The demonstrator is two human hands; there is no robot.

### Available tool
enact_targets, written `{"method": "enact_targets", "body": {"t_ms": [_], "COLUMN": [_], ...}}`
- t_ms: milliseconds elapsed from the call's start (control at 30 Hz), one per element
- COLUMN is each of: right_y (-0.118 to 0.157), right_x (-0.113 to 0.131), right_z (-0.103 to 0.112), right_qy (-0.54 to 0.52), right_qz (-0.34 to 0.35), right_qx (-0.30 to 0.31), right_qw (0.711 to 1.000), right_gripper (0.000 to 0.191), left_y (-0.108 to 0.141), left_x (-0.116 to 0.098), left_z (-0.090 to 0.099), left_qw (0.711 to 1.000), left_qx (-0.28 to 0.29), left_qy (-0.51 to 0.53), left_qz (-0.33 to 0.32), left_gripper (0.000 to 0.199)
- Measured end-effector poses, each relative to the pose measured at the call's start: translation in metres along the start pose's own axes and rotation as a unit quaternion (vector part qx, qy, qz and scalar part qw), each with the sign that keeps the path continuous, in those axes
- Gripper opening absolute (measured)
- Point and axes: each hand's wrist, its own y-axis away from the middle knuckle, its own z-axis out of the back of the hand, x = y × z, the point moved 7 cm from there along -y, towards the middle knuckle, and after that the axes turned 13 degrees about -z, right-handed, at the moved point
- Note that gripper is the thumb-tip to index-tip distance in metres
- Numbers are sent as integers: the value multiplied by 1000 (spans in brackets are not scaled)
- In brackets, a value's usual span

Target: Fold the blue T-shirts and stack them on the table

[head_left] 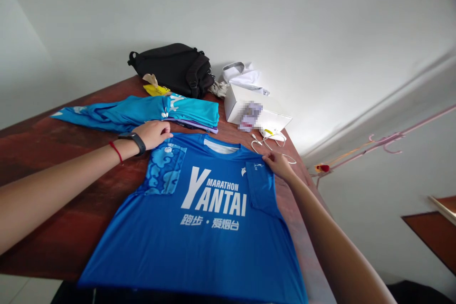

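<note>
A blue T-shirt (213,256) with white "Marathon Yantai" print lies face up and spread out, its collar toward the wall. Both sleeves are folded inward over its chest, the left one patterned with clouds. My left hand (154,134), with a black wristband and a red string at the wrist, pinches the shirt's left shoulder. At the opposite shoulder, my right hand (277,163) grips the fabric between thumb and fingers. The shirt's hem reaches the near edge of the table.
Folded turquoise clothing (142,111) lies on the reddish-brown table (53,166) beyond my left hand. Behind it are a black backpack (171,66) and a yellow packet (156,89). A white box (235,104), white cloth (242,76) and white cable (265,142) sit farther right.
</note>
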Motion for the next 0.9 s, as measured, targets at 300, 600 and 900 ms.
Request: {"method": "enact_targets", "body": {"t_ms": [300, 600, 900], "right_y": [-7, 92, 238], "right_x": [5, -16, -38], "right_z": [-5, 21, 21], "right_qy": [28, -76, -151], "right_qz": [-22, 44, -63], "right_qx": [-27, -96, 86], "right_qw": [999, 992, 983], "right_gripper": [20, 32, 46], "left_y": [-6, 114, 222], "left_x": [-2, -62, -63], "left_z": [-1, 40, 20], "left_qw": [998, 988, 990], "left_qx": [-7, -60, 5], "left_qy": [-48, 37, 60], "left_qz": [28, -140, -127], "left_gripper": [29, 38, 26]}}
